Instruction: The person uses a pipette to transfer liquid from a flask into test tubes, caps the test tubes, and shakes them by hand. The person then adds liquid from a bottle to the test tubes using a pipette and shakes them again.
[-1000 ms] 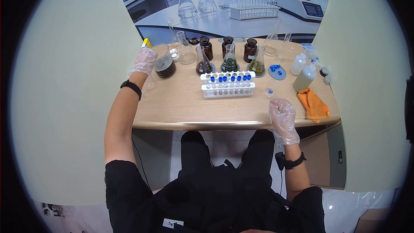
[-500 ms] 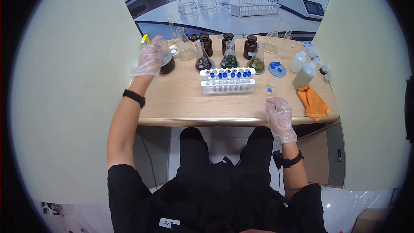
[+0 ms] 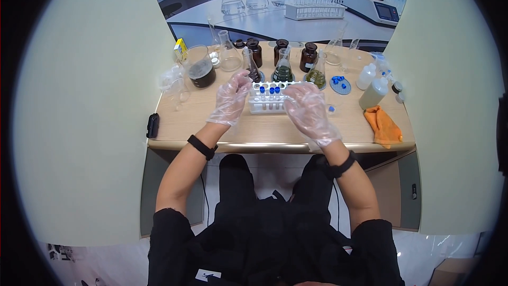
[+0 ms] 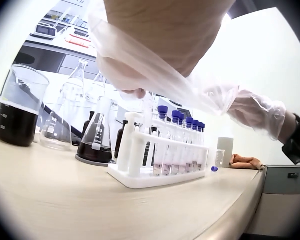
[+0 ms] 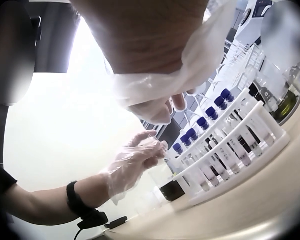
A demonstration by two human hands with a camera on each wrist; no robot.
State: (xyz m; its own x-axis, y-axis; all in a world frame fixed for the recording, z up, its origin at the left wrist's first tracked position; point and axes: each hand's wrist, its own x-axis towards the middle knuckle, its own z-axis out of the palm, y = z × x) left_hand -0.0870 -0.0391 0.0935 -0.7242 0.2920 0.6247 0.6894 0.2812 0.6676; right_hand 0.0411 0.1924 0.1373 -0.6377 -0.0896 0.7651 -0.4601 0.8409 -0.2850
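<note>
A white test tube rack [image 3: 267, 107] holds clear tubes with blue caps and pinkish-grey contents low inside. My gloved left hand [image 3: 231, 99] is raised at the rack's left end, fingertips drawn together. In the left wrist view, a clear tube [image 4: 148, 111] without a visible cap stands right under its fingers; I cannot tell whether they pinch it. The gloved right hand [image 3: 307, 108] hovers over the rack's right half, hiding several tubes. From its own wrist, its fingers [image 5: 177, 102] are loosely bent above the caps [image 5: 202, 123], with nothing visible in them.
Behind the rack stand conical flasks [image 3: 282, 73] of dark, green and yellow liquid, and brown bottles [image 3: 308, 58]. A beaker [image 3: 202, 76] of dark liquid is at left. Squeeze bottles [image 3: 373, 94], an orange cloth [image 3: 383, 126] and a dish of blue caps [image 3: 340, 85] are at right.
The left hand has come from beside the beaker, rightward and nearer, to the rack's left end. The right hand has moved up and left from the table's front edge to over the rack.
</note>
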